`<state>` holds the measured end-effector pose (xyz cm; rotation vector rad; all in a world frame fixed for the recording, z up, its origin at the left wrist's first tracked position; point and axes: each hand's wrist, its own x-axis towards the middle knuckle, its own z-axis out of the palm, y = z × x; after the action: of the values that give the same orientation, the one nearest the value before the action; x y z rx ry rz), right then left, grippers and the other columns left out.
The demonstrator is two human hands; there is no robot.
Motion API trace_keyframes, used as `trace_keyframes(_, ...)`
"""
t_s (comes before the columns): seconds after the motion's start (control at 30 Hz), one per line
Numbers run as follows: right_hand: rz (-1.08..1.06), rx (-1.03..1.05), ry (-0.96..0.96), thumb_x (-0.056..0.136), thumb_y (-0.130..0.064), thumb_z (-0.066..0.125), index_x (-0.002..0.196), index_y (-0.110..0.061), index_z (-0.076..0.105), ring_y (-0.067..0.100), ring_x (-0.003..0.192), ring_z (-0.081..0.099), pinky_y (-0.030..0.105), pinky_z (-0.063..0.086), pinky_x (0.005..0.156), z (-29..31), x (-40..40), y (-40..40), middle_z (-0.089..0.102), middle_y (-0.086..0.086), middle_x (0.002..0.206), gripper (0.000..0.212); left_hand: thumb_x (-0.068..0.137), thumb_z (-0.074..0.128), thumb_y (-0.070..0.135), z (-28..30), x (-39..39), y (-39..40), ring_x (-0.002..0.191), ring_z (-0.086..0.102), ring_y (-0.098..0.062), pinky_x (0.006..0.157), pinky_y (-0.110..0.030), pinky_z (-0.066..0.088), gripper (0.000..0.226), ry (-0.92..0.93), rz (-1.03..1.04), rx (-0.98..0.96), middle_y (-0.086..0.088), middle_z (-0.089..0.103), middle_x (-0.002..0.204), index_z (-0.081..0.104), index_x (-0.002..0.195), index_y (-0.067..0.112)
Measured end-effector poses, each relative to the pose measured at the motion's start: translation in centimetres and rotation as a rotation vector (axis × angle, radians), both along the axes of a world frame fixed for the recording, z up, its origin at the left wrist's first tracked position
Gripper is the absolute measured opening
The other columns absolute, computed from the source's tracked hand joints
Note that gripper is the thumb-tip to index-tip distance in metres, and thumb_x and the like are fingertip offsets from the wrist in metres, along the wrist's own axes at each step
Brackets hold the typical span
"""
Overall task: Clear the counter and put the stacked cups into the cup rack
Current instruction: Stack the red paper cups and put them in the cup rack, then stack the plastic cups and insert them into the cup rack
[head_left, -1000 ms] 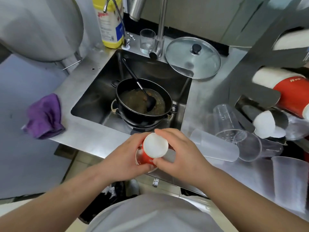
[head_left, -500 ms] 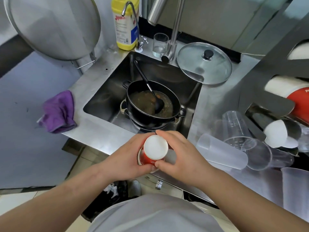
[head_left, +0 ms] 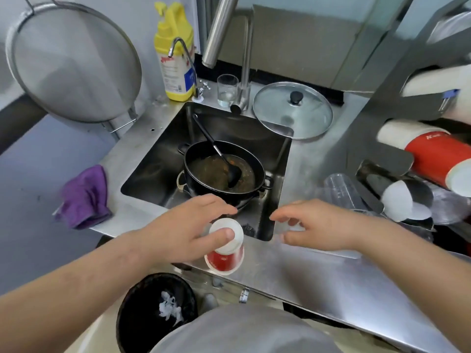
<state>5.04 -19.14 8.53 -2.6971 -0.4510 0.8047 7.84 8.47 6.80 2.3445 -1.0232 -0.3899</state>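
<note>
A red paper cup (head_left: 224, 259) stands upside down, white base up, on the steel counter (head_left: 318, 271) at the front edge by the sink corner. My left hand (head_left: 186, 230) reaches over it, thumb resting on the white base and fingers stretched out past it. My right hand (head_left: 318, 226) is apart from the cup, to its right, fingers loosely curved over a pale clear cup that it mostly hides. The cup rack (head_left: 382, 154) stands at the right, with a red-and-white cup stack (head_left: 433, 159) and a white cup stack (head_left: 397, 202) poking out of its holes. Clear plastic cups (head_left: 341, 189) lie before it.
The sink (head_left: 153, 159) holds a dirty black pan (head_left: 219, 171) with a ladle. Behind it are a glass lid (head_left: 293, 110), a drinking glass (head_left: 226, 90), the tap and a yellow bottle (head_left: 174, 54). A purple cloth (head_left: 84, 197) lies left; a black bin (head_left: 155, 312) stands below.
Both hands held the red cup above the counter edge before. Now the cup stands on the counter, my right hand has let go and moved right, and my left fingers have opened.
</note>
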Motion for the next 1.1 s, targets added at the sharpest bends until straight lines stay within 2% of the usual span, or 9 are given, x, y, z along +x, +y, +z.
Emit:
trace_keyframes(0.07,0.006,-0.090,0.078,0.091,-0.042,0.058,0.135,-0.032,0.048,0.010,0.106,0.058,0.026,0.046,0.094,1.3,0.3,-1.3,0.056,-0.009,0.128,0.047,0.082,0.031,0.069,1.7,1.3,-1.5,0.115,0.050,-0.004,0.093,-0.016,0.041,0.066,-0.042,-0.047,0.112,0.010,0.058,0.122,0.054,0.131,0.030)
trace_keyframes(0.17,0.013,-0.199,0.106,0.092,-0.045,0.055,0.134,-0.030,0.050,0.013,0.113,0.056,0.022,0.042,0.089,3.1,0.4,-3.2,0.055,-0.008,0.132,0.044,0.086,0.041,0.064,4.2,3.3,-4.7,0.111,0.055,-0.012,0.095,-0.033,0.047,0.053,-0.120,-0.164,0.344,0.007,0.058,0.118,0.054,0.126,0.033)
trace_keyframes(0.3,-0.051,-0.260,0.079,0.092,-0.047,0.054,0.132,-0.030,0.050,0.015,0.116,0.053,0.023,0.039,0.087,4.4,-0.4,-5.5,0.055,-0.011,0.121,0.044,0.091,0.047,0.056,5.5,4.9,-10.0,0.110,0.056,-0.017,0.096,-0.036,0.046,0.047,-0.195,-0.338,0.524,0.004,0.057,0.121,0.052,0.131,0.031)
trace_keyframes(0.47,-0.159,-0.246,-0.014,0.091,-0.044,0.053,0.127,-0.023,0.055,0.025,0.114,0.055,0.036,0.046,0.094,2.6,-3.1,-7.2,0.060,0.002,0.120,0.041,0.089,0.053,0.055,2.7,4.8,-16.9,0.124,0.049,-0.024,0.102,-0.036,0.041,0.060,-0.200,-0.437,0.532,-0.004,0.052,0.132,0.043,0.140,0.025)
trace_keyframes(0.6,-0.292,-0.165,-0.097,0.089,-0.042,0.055,0.140,-0.019,0.041,0.028,0.124,0.047,0.039,0.042,0.102,-1.7,-6.1,-7.5,0.046,0.008,0.136,0.058,0.084,0.058,0.057,-0.2,3.4,-20.4,0.124,0.046,-0.026,0.102,-0.041,0.041,0.068,-0.186,-0.482,0.571,-0.008,0.050,0.129,0.040,0.139,0.022)
trace_keyframes(0.7,-0.412,-0.126,-0.150,0.085,-0.038,0.054,0.139,-0.018,0.038,0.032,0.125,0.044,0.045,0.045,0.098,-4.4,-7.8,-7.4,0.042,0.008,0.135,0.060,0.078,0.061,0.059,-2.0,2.4,-21.8,0.120,0.050,-0.026,0.098,-0.043,0.045,0.072,-0.157,-0.489,0.602,-0.007,0.051,0.124,0.042,0.136,0.021)
trace_keyframes(0.9,-0.464,-0.107,-0.236,0.087,-0.027,0.054,0.149,-0.018,0.025,0.028,0.138,0.027,0.034,0.027,0.113,-6.4,-10.6,-7.5,0.024,0.005,0.154,0.069,0.081,0.063,0.047,-3.5,0.3,-22.8,0.120,0.052,-0.025,0.096,-0.032,0.043,0.074,-0.137,-0.437,0.575,-0.005,0.050,0.131,0.033,0.145,0.025)
trace_keyframes(1.03,-0.515,-0.084,-0.249,0.083,-0.026,0.057,0.148,-0.023,0.026,0.028,0.136,0.031,0.034,0.028,0.112,-7.4,-12.1,-8.5,0.032,0.002,0.149,0.072,0.078,0.069,0.046,-3.3,-1.2,-22.9,0.121,0.051,-0.023,0.093,-0.027,0.040,0.078,-0.078,-0.447,0.574,-0.003,0.049,0.132,0.032,0.145,0.029)
trace_keyframes(1.1,-0.562,-0.083,-0.204,0.081,-0.028,0.058,0.148,-0.025,0.024,0.028,0.134,0.033,0.034,0.031,0.110,-8.2,-13.0,-9.2,0.034,0.002,0.146,0.075,0.076,0.071,0.046,-3.3,-2.2,-23.0,0.120,0.051,-0.022,0.086,-0.025,0.037,0.080,-0.041,-0.457,0.582,-0.001,0.048,0.132,0.031,0.144,0.030)
